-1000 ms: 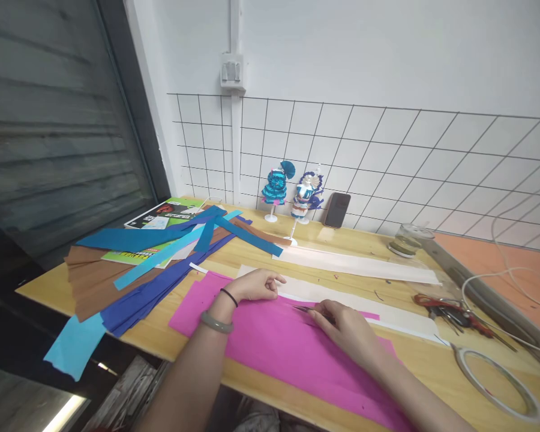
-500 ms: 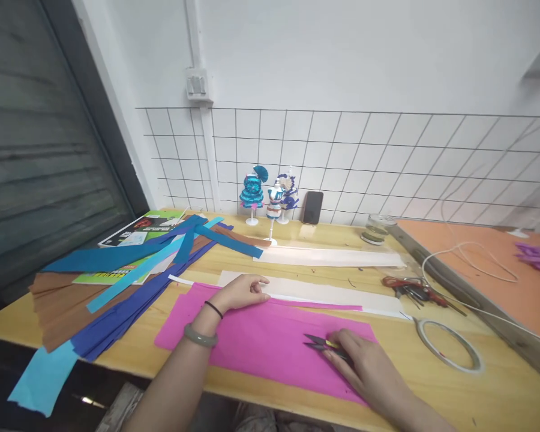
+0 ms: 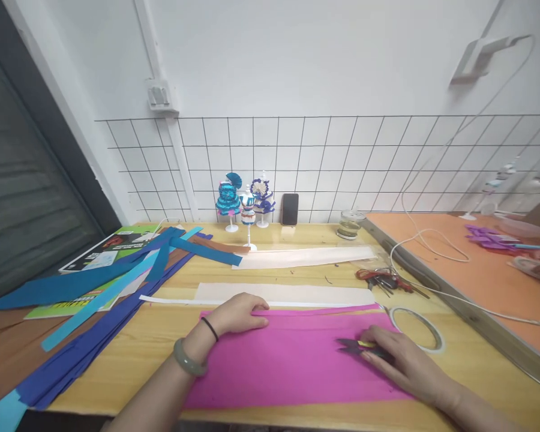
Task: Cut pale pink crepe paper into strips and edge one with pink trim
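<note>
A bright pink sheet (image 3: 288, 366) lies flat in front of me, with a narrow folded strip along its far edge. My left hand (image 3: 240, 313) rests on that far edge near the left end, thumb apart from the lightly bent fingers. In my right hand (image 3: 398, 360) is a pair of small thread snips (image 3: 353, 346), black blades apart and pointing left over the sheet. The palm lies against the sheet's right side. Just beyond the sheet are a pale wide strip (image 3: 283, 294) and a thin white strip (image 3: 171, 300).
Blue, brown and turquoise strips (image 3: 94, 336) cover the left side, partly over magazines (image 3: 103, 255). Behind stand small decorated dress forms (image 3: 247, 204), a phone (image 3: 290, 209) and a glass jar (image 3: 350, 225). A tape roll (image 3: 438, 342) and a white cable (image 3: 468, 306) lie right.
The view has swung right. The pink sheet has shifted right and turned, its far edge now closer to level. Both hands have moved with it; the snips stay in my right hand.
</note>
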Demonstrator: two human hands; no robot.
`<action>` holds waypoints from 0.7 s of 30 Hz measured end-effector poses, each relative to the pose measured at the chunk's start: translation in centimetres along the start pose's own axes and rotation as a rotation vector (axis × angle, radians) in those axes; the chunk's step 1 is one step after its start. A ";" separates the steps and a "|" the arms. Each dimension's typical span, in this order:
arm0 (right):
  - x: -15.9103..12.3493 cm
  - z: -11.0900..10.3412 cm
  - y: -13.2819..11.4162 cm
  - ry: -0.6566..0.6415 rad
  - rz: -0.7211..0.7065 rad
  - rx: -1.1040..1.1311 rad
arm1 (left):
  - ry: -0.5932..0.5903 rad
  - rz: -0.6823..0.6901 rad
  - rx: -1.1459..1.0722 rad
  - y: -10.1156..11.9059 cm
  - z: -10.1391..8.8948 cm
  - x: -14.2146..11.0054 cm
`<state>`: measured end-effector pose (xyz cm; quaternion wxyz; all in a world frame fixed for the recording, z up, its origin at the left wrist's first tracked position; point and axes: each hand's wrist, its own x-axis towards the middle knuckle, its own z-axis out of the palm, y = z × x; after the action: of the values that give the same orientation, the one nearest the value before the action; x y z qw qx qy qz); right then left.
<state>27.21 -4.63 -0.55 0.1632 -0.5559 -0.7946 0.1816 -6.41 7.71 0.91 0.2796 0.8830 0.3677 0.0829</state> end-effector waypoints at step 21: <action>6.8 2.2 -5.6 0.059 0.131 -0.086 | 0.255 0.030 -0.030 -0.1 2.3 1.5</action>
<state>19.33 -0.28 0.51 0.1503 -0.6181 -0.7585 0.1414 -4.53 7.79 -1.15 0.2425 0.8665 0.3857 0.2039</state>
